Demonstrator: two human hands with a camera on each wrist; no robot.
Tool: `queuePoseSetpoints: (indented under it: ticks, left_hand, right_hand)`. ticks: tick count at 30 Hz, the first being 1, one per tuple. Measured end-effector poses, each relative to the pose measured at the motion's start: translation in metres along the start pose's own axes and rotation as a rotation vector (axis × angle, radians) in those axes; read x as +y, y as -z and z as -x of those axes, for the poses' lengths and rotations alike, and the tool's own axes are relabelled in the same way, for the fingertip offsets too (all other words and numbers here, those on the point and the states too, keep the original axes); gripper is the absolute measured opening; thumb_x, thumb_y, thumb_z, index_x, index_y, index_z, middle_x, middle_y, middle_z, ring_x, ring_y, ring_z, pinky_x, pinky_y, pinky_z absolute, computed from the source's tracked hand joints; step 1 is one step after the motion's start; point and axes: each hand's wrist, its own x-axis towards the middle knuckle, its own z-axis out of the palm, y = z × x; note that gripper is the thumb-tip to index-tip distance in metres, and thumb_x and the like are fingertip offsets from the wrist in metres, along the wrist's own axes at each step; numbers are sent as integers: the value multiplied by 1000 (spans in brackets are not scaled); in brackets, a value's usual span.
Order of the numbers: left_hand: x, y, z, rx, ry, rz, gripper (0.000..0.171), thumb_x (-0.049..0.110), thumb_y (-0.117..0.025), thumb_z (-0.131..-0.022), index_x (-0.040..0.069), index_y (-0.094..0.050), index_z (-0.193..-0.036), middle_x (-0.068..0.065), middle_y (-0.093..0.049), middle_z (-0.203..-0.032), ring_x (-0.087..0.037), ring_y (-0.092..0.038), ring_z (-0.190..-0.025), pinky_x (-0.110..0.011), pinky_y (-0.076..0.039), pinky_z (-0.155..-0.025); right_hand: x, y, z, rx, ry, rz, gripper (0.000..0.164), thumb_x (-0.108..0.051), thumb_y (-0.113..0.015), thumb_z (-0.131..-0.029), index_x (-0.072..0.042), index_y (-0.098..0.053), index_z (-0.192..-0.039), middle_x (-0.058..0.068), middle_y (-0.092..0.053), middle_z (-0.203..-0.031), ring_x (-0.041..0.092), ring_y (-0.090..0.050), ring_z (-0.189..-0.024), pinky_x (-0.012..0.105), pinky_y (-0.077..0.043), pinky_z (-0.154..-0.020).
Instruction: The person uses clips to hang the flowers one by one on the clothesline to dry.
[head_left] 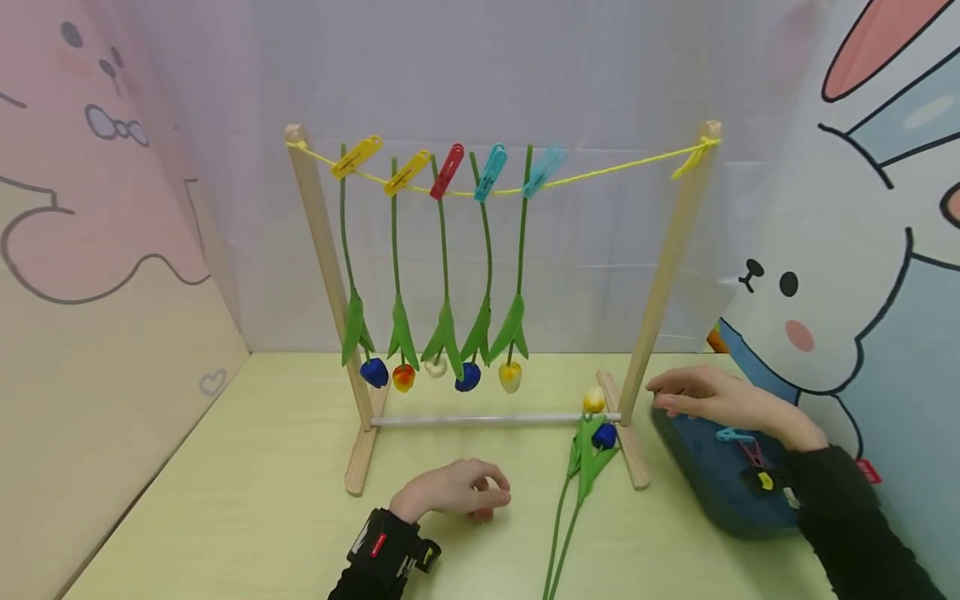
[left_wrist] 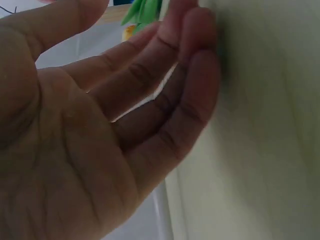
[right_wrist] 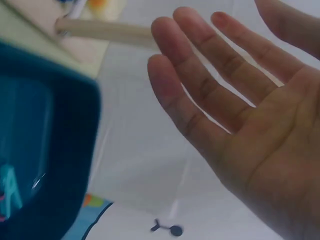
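My left hand (head_left: 453,489) rests low over the table, its fingers loosely curled and holding nothing. Beside it, to the right, lie two artificial tulips, one with a yellow bloom (head_left: 593,400) and one with a blue bloom (head_left: 603,436), stems toward me. My empty right hand (head_left: 723,402) hovers over the far rim of a dark blue basin (head_left: 693,475); the right wrist view shows its fingers (right_wrist: 200,80) extended and slightly spread. Inside the basin are a light blue clothespin (head_left: 735,435) and a pink one (head_left: 752,452).
A wooden frame (head_left: 670,275) carries a sagging yellow string (head_left: 622,172). Several tulips hang from it bloom-down, including a blue one (head_left: 374,372), by yellow, red (head_left: 447,171) and blue clothespins. A white bar (head_left: 487,420) joins the frame's feet. Printed curtains stand behind and beside the table.
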Motion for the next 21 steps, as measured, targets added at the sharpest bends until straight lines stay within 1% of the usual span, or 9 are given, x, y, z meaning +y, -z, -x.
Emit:
queuePoseSetpoints:
  ticks: [2, 5, 7, 10, 13, 17, 21]
  left_hand:
    - [-5, -3, -1, -18, 52, -7, 20, 27, -62, -101, 11, -68, -110, -5, -68, -77, -14, -60, -67, -24, -44, -62]
    - [-11, -5, -3, 3, 67, 11, 19, 28, -62, -100, 12, -66, -110, -3, -66, -76, -14, -58, -67, -25, -43, -63]
    - [-14, -4, -4, 27, 69, 43, 20, 28, -61, -101, 11, -65, -111, -2, -64, -74, -14, -56, -66, -25, -42, -62]
    - [-19, -2, -6, 49, 73, 99, 21, 26, -60, -102, 8, -64, -112, -3, -64, -72, -14, -55, -64, -24, -43, -61]
    - [-23, 0, -6, 54, 66, 129, 23, 25, -59, -102, 6, -64, -114, -4, -64, -72, -14, -55, -63, -25, -44, -62]
    - [-25, 2, -6, 42, 52, 138, 25, 25, -59, -103, 5, -64, -116, -3, -65, -73, -14, -56, -64, -25, -45, -63]
    - [-27, 3, -6, 34, 48, 142, 27, 25, -59, -103, 4, -63, -119, -3, -66, -74, -13, -56, -65, -24, -46, -64]
  right_hand:
    - [13, 3, 4, -27, -61, -30, 44, -18, -53, -105, 13, -50, -137, 21, -68, -117, -1, -65, -90, 25, -55, -74]
    - [29, 10, 10, -63, -153, -58, 48, -20, -52, -106, 15, -47, -138, 20, -67, -116, -1, -62, -90, 25, -54, -74]
    - [38, 16, 12, -83, -201, -61, 50, -21, -52, -106, 15, -46, -139, 23, -66, -117, 4, -64, -91, 26, -54, -73]
    - [48, 24, 14, -113, -267, -40, 51, -22, -53, -105, 16, -45, -139, 27, -65, -122, 17, -67, -96, 31, -55, -75]
    - [56, 32, 13, -130, -318, 3, 50, -21, -53, -105, 17, -46, -137, 29, -64, -122, 24, -67, -98, 38, -56, -78]
    - [66, 37, 14, -131, -364, 48, 49, -21, -52, -105, 18, -47, -135, 30, -65, -119, 27, -66, -96, 45, -57, -79]
    - [79, 35, 16, -133, -391, 73, 49, -20, -52, -105, 20, -46, -133, 34, -63, -119, 32, -66, -98, 45, -57, -77]
